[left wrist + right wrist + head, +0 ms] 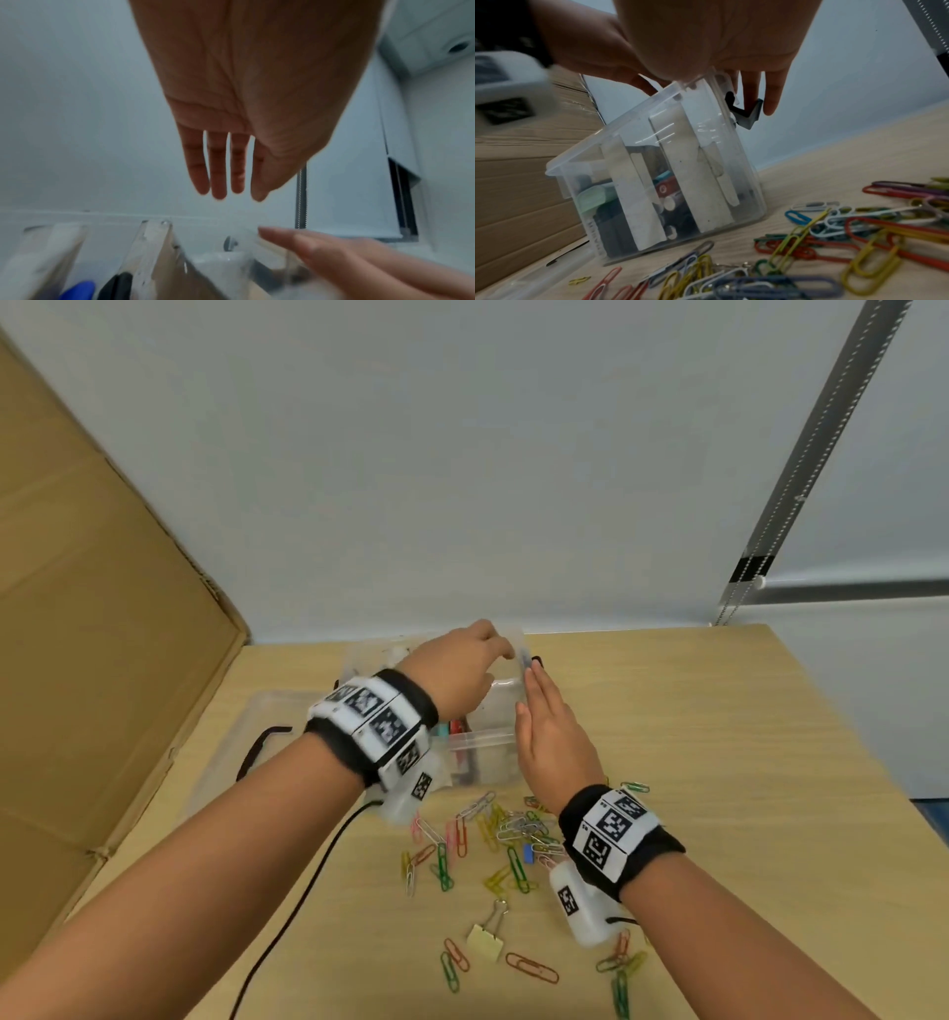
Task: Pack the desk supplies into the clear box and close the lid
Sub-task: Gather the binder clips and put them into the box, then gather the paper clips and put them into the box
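The clear box [480, 740] stands on the table with no lid on it; white dividers [685, 154] split it. Pens and a mint-green item [593, 195] lie inside. My left hand [462, 670] reaches over the box's top, fingers straight [218, 162], holding nothing. My right hand [549, 737] lies flat against the box's right wall, its fingertips [770, 97] beside the black latch [744, 113]. The clear lid [231, 737] lies left of the box. Several coloured paper clips [513, 834] and a yellow binder clip [488, 937] are scattered in front of the box.
A tall cardboard sheet [102, 608] stands along the table's left side. A black cable [308, 891] runs from my left wrist toward the near edge. The pale wall sits just behind the box. More paper clips [859, 229] lie under my right wrist.
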`<state>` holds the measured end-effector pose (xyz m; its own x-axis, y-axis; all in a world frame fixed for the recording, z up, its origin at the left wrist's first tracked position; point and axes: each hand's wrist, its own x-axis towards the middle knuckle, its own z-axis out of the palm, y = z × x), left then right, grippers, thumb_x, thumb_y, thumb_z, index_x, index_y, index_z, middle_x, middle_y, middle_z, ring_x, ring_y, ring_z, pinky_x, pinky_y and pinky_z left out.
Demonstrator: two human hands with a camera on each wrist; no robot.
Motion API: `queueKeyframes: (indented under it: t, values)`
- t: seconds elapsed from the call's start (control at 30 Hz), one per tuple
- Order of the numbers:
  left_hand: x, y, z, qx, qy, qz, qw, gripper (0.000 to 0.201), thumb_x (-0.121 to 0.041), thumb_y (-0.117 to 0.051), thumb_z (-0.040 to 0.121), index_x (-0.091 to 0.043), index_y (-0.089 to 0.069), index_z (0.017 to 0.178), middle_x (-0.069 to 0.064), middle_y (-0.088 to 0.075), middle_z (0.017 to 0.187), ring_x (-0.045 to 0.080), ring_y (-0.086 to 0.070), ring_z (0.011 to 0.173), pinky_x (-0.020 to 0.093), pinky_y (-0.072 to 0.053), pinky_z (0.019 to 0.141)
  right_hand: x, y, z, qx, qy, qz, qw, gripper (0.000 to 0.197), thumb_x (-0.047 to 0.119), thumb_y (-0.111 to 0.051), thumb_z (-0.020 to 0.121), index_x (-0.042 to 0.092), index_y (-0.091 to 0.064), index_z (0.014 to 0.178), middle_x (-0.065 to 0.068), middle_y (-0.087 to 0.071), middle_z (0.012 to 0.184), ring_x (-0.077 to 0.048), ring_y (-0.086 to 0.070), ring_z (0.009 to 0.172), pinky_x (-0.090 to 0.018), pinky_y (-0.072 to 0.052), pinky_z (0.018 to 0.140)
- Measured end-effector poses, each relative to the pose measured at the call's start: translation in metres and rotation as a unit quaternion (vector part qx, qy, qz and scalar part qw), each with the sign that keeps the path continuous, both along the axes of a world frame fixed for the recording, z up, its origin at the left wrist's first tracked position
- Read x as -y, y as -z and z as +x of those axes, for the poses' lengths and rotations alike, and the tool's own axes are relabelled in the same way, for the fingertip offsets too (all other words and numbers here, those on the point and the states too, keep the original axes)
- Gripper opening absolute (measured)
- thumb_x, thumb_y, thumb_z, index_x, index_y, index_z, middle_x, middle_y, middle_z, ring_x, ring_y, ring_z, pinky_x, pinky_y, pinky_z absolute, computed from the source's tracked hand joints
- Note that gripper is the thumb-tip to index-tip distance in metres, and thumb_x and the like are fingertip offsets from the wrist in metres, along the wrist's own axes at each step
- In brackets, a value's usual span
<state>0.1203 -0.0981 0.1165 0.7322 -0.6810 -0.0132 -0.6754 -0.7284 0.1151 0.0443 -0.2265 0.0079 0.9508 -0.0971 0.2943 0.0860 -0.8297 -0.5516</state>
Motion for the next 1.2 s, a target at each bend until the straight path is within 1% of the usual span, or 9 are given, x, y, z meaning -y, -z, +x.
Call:
queueKeyframes:
  t: [0.13, 0.3, 0.4, 0.47, 0.57, 0.63, 0.77, 0.93, 1.2]
  values:
    - [-0.050, 0.014, -0.058, 0.064, 0.020, -0.034, 0.997, 0.026, -0.030, -0.046, 0.094, -0.024, -0.051, 0.119, -0.004, -0.043, 0.122, 0.011, -0.043, 0.109, 0.023, -0.043, 0.092, 0.000, -0.003, -0.001, -0.013, 0.009, -0.024, 1.000, 0.059, 0.039, -0.013, 0.099, 0.011, -0.022, 0.150, -0.001, -0.013, 0.160, -0.022, -0.038, 0.135, -0.039, -0.037, 0.109]
    - [-0.103, 0.052, -0.112, -0.035, 0.065, 0.030, 0.997, 0.025, -0.036, -0.050, 0.091, -0.031, -0.049, 0.116, -0.010, -0.042, 0.121, 0.007, -0.043, 0.108, 0.023, -0.047, 0.090, -0.015, -0.021, -0.027, 0.008, 0.047, -0.092, 0.995, 0.061, 0.033, -0.033, 0.099, 0.015, -0.009, 0.152, -0.005, 0.003, 0.161, -0.029, -0.005, 0.147, -0.044, -0.010, 0.119]
    - [-0.119, 0.077, -0.133, -0.144, 0.126, 0.081, 0.978, 0.039, -0.036, -0.056, 0.087, -0.033, -0.043, 0.124, -0.010, -0.037, 0.129, 0.009, -0.040, 0.116, 0.029, -0.045, 0.091, -0.033, -0.025, -0.060, 0.017, -0.029, -0.123, 0.992, 0.049, 0.027, -0.046, 0.093, 0.017, -0.034, 0.139, -0.006, -0.025, 0.152, -0.025, -0.023, 0.140, -0.042, -0.027, 0.116]
    - [-0.125, 0.092, -0.143, -0.202, 0.161, 0.114, 0.959, 0.052, -0.037, -0.062, 0.084, -0.034, -0.039, 0.130, -0.010, -0.033, 0.136, 0.010, -0.036, 0.123, 0.028, -0.039, 0.095, -0.045, -0.021, -0.081, -0.039, -0.117, -0.163, 0.979, 0.036, 0.022, -0.049, 0.089, 0.020, -0.045, 0.124, -0.001, -0.041, 0.131, -0.018, -0.038, 0.119, -0.035, -0.044, 0.098]
    - [-0.129, 0.107, -0.154, -0.236, 0.205, 0.127, 0.941, 0.068, -0.037, -0.071, 0.077, -0.034, -0.036, 0.135, -0.009, -0.031, 0.139, 0.011, -0.032, 0.128, 0.025, -0.033, 0.100, -0.057, -0.009, -0.107, -0.169, -0.198, -0.193, 0.946, 0.037, 0.022, -0.052, 0.085, 0.022, -0.045, 0.121, 0.002, -0.037, 0.123, -0.017, -0.033, 0.112, -0.024, -0.035, 0.087]
    - [-0.130, 0.114, -0.159, -0.241, 0.235, 0.124, 0.933, 0.072, -0.034, -0.075, 0.073, -0.035, -0.036, 0.133, -0.010, -0.029, 0.139, 0.011, -0.030, 0.130, 0.025, -0.031, 0.103, -0.062, -0.003, -0.118, -0.219, -0.220, -0.204, 0.928, 0.039, 0.023, -0.056, 0.084, 0.023, -0.045, 0.121, 0.000, -0.036, 0.123, -0.020, -0.033, 0.113, -0.028, -0.035, 0.087]
    - [-0.126, 0.126, -0.168, -0.235, 0.299, 0.115, 0.918, 0.066, -0.030, -0.074, 0.072, -0.037, -0.040, 0.127, -0.011, -0.032, 0.132, 0.013, -0.035, 0.126, 0.030, -0.036, 0.101, -0.073, 0.013, -0.130, -0.316, -0.212, -0.184, 0.907, 0.036, 0.011, -0.053, 0.087, 0.019, -0.045, 0.121, -0.007, -0.036, 0.124, -0.027, -0.040, 0.112, -0.037, -0.044, 0.078]
    - [-0.120, 0.130, -0.170, -0.222, 0.331, 0.106, 0.911, 0.040, -0.033, -0.067, 0.080, -0.027, -0.053, 0.117, -0.003, -0.046, 0.123, 0.019, -0.044, 0.117, 0.034, -0.041, 0.095, -0.074, 0.022, -0.127, -0.333, -0.190, -0.181, 0.906, 0.033, -0.003, -0.052, 0.085, 0.013, -0.051, 0.113, -0.009, -0.041, 0.120, -0.030, -0.046, 0.108, -0.034, -0.039, 0.073]
    - [-0.128, 0.137, -0.163, -0.203, 0.261, 0.043, 0.943, 0.041, -0.045, -0.057, 0.082, -0.029, -0.052, 0.119, -0.008, -0.046, 0.126, 0.012, -0.046, 0.118, 0.024, -0.039, 0.091, -0.052, 0.004, -0.128, -0.302, -0.145, -0.007, 0.942, 0.023, 0.016, -0.060, 0.082, 0.016, -0.051, 0.103, -0.003, -0.054, 0.098, -0.017, -0.050, 0.077, -0.035, -0.044, 0.069]
